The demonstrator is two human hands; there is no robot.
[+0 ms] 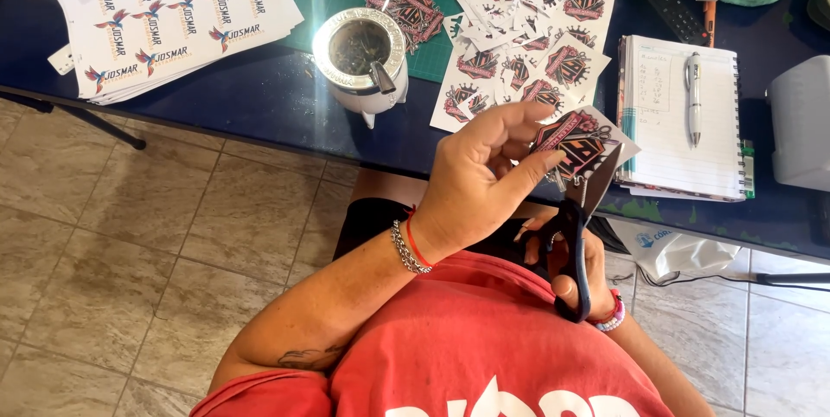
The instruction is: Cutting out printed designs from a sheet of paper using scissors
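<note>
— Head view: what do the hands hold?
— The left hand (475, 179), its grip closed on a printed sticker sheet (577, 142), pinches it at centre. The right hand (571, 266), at five o'clock from it, has its grip closed around dark scissors (581, 227), blades at the sheet's lower edge.
— And the tabletop (259, 97)?
— At twelve o'clock lie cut sticker sheets (527, 45); at eleven, a metal-rimmed cup (361, 58); at two, a notebook (683, 123) with a pen (693, 97).

Cup (360, 58) on table (259, 97), sticker sheets (527, 45) right of it, notebook (683, 119) further right
</note>
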